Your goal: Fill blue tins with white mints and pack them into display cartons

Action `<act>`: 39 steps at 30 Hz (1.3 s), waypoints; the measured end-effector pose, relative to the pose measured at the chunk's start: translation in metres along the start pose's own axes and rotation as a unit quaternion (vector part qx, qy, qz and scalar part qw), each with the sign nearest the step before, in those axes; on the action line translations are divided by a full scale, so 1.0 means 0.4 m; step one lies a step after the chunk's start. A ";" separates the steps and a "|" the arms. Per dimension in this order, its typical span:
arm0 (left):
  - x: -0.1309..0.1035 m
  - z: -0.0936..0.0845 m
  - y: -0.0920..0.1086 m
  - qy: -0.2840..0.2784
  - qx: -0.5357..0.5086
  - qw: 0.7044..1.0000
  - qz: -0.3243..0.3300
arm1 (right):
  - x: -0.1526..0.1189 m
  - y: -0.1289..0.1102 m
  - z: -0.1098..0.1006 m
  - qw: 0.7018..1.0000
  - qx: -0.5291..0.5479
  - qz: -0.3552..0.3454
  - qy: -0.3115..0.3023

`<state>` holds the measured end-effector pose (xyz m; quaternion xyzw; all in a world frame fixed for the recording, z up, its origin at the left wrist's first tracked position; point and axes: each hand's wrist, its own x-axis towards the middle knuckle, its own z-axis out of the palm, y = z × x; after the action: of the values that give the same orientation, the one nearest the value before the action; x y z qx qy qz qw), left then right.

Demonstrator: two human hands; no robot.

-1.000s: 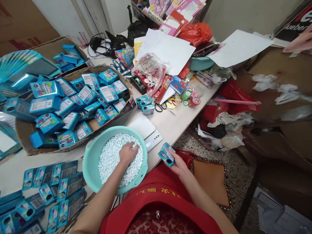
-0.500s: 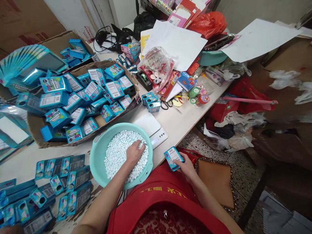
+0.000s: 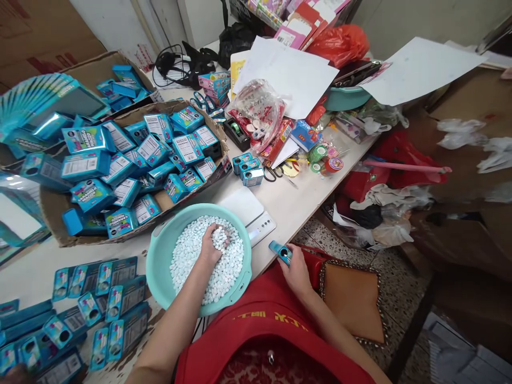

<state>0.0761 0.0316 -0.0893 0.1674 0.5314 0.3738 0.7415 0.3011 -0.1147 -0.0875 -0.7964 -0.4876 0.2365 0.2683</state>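
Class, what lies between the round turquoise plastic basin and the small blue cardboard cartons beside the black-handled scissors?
In the head view, a flat white scale with a button panel lies between the basin and the cartons, partly hidden by the basin.

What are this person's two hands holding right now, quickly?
Left hand: cupped, holding white pieces at the green basin.
Right hand: closed on a blue box.

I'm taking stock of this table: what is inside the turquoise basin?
The turquoise basin holds many small white pellets, some cupped in the left hand. What lies under the pellets can't be seen, and the left forearm hides part of the heap.
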 end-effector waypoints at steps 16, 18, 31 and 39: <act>-0.134 0.088 0.158 -0.099 -0.183 0.978 0.018 | 0.070 -0.302 -0.027 0.965 0.253 -0.059 -0.045; -0.150 0.095 0.177 -0.115 -0.190 0.975 0.034 | 0.083 -0.303 -0.015 0.955 0.288 -0.016 -0.072; -0.125 0.024 0.181 -0.016 -0.199 0.980 0.024 | 0.077 -0.321 0.121 0.824 0.499 0.229 -0.141; -0.147 0.072 0.229 -0.032 -0.185 0.980 0.067 | 0.065 -0.346 0.056 0.888 0.418 0.078 -0.172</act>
<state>0.0588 0.0538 0.0197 0.0740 0.4166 0.5087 0.7498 0.2076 -0.0342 -0.0161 -0.5930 -0.3180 0.5720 0.4691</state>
